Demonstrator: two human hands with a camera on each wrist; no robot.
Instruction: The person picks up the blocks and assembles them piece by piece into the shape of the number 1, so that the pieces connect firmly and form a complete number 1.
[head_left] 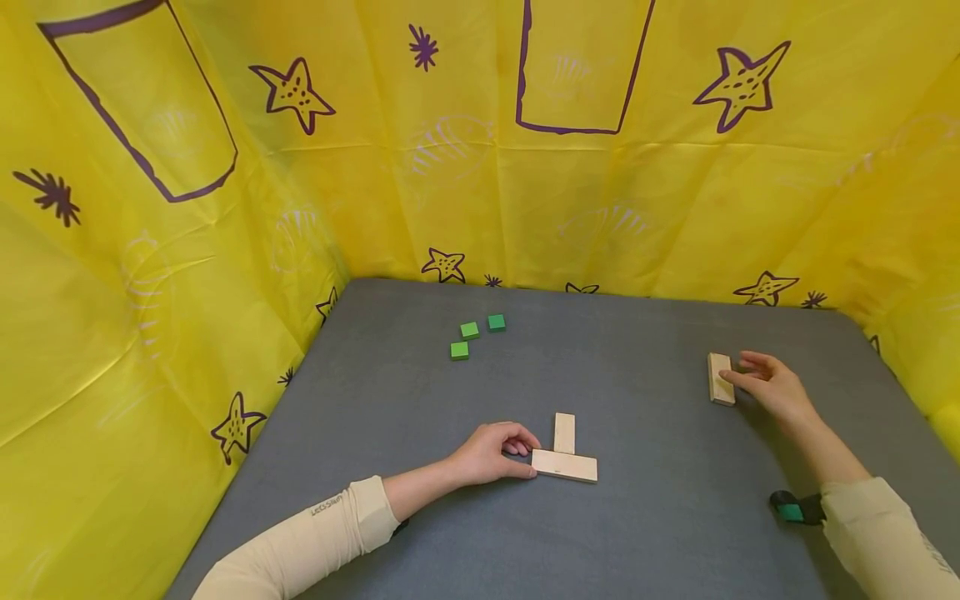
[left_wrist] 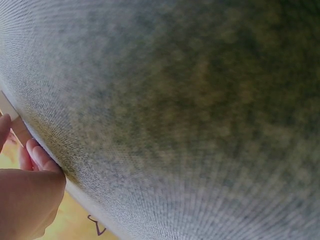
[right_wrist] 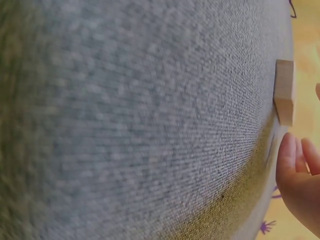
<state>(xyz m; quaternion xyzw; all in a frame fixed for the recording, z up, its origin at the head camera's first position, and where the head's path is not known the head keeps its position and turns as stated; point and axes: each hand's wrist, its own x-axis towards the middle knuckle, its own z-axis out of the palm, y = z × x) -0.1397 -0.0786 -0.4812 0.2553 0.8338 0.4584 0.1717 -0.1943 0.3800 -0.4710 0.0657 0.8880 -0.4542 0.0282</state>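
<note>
Two wooden blocks lie on the grey table in a T shape in the head view. My left hand (head_left: 491,454) pinches the left end of the crosswise wooden block (head_left: 566,467), thumb at the near corner and a finger at the far corner. The second wooden block (head_left: 565,433) points away from its far side. In the left wrist view, the fingers (left_wrist: 42,156) are curled beside the block (left_wrist: 21,131). My right hand (head_left: 776,387) hovers with parted fingers beside a third wooden block (head_left: 721,388); its thumb overlaps that block in the head view. The right wrist view shows a gap between the fingers (right_wrist: 287,150) and the block (right_wrist: 285,92).
Two light green blocks (head_left: 468,331) (head_left: 459,351) and a darker green block (head_left: 497,322) lie toward the back of the grey table (head_left: 637,542). A yellow patterned cloth (head_left: 495,192) hangs around the table's back and sides. A black strap with a green patch (head_left: 790,512) shows at the right wrist.
</note>
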